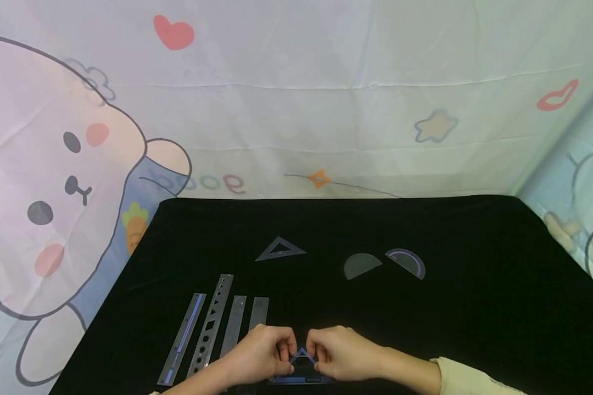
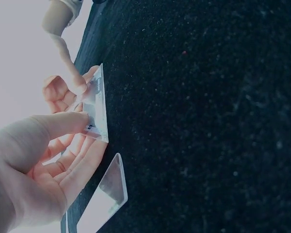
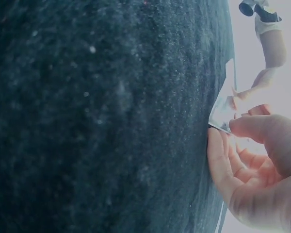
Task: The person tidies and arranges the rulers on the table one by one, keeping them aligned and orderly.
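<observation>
Low at the front of the black-covered table, my left hand (image 1: 259, 354) and right hand (image 1: 348, 353) face each other over a clear set square (image 1: 296, 379) with blue markings. Each hand pinches one of its sloping sides, its apex pointing away from me. In the left wrist view, the left thumb lies on the face of the set square (image 2: 101, 109) with the fingers behind it. The right wrist view has the right thumb and fingers at a corner of the set square (image 3: 222, 109). A ruler's clear end (image 2: 114, 182) lies just below the left hand.
Left of the hands lie a blue-marked ruler (image 1: 182, 340), a stencil ruler (image 1: 221, 293) with cut-out shapes, and two plain clear rulers (image 1: 234, 315), partly behind the left arm. Farther back are another set square (image 1: 265, 256), a plain protractor (image 1: 362, 265) and a purple-marked protractor (image 1: 407, 262).
</observation>
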`<move>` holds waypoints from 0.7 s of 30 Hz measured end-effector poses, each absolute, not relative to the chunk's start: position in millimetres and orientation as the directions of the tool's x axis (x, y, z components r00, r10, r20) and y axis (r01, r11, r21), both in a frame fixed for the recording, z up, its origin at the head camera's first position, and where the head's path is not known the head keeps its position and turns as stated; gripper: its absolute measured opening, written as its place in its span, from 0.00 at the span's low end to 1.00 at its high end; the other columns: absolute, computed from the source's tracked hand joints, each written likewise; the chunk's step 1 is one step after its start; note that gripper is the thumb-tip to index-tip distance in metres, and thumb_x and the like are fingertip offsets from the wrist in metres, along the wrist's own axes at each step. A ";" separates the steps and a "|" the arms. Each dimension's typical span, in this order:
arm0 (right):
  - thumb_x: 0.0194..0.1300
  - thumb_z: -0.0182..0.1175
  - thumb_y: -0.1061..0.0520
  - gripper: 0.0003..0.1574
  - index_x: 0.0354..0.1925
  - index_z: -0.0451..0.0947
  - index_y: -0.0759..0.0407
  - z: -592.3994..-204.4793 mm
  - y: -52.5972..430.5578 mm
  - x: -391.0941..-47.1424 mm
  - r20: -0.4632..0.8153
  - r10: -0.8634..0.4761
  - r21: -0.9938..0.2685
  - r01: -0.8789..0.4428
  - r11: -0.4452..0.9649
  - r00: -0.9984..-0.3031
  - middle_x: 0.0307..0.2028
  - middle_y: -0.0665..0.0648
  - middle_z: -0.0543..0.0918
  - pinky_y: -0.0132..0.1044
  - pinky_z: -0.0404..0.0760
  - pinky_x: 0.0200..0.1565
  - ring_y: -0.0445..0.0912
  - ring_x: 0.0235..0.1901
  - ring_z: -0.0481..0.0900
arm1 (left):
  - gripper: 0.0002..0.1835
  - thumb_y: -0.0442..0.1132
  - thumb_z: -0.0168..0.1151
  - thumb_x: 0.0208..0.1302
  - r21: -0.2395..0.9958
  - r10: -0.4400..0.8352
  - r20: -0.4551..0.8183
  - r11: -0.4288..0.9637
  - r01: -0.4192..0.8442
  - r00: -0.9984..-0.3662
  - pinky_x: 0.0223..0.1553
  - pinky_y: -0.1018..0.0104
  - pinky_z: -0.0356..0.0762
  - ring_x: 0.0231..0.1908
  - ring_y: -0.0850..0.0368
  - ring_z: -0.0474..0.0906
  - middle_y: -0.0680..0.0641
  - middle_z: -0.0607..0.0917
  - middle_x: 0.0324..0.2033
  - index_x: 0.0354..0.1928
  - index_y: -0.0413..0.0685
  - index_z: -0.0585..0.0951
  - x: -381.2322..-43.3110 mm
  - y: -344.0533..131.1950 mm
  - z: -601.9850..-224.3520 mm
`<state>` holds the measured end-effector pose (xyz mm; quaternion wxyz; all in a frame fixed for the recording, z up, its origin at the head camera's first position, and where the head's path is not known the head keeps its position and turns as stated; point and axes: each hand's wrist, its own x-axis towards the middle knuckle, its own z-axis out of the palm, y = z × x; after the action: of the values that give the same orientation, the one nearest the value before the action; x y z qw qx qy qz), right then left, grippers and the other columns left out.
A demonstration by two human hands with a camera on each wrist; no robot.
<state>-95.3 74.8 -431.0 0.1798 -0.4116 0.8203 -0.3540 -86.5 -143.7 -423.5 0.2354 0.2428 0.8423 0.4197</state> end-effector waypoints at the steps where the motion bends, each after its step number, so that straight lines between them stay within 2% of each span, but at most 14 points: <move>1: 0.53 0.61 0.64 0.12 0.33 0.71 0.50 -431.2 74.8 -95.1 -0.006 -0.803 -0.727 -0.549 0.413 -0.596 0.21 0.39 0.69 0.21 0.71 0.20 0.27 0.18 0.66 | 0.11 0.29 0.67 0.45 0.820 0.606 -0.195 0.532 0.211 -0.771 0.15 0.76 0.73 0.14 0.69 0.71 0.58 0.76 0.18 0.28 0.51 0.76 -86.5 -143.6 -423.6; 10: 0.53 0.61 0.64 0.11 0.32 0.70 0.51 -433.6 74.9 -93.6 -0.002 -0.821 -0.719 -0.570 0.398 -0.571 0.20 0.39 0.69 0.20 0.71 0.19 0.26 0.17 0.65 | 0.12 0.29 0.68 0.44 0.804 0.610 -0.206 0.551 0.223 -0.765 0.14 0.79 0.70 0.13 0.70 0.71 0.59 0.75 0.16 0.28 0.52 0.76 -85.3 -143.2 -424.9; 21: 0.54 0.62 0.60 0.10 0.29 0.69 0.49 -431.9 74.2 -92.1 -0.030 -0.815 -0.651 -0.607 0.455 -0.579 0.18 0.38 0.67 0.21 0.68 0.18 0.27 0.16 0.64 | 0.12 0.31 0.69 0.43 0.746 0.594 -0.195 0.606 0.275 -0.780 0.17 0.77 0.68 0.16 0.71 0.69 0.60 0.75 0.15 0.27 0.53 0.76 -84.8 -140.8 -423.1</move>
<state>-92.1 74.2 -431.9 0.1717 -0.4254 0.8356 -0.3022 -84.8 -140.8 -423.1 0.2175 0.2499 0.8694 0.3665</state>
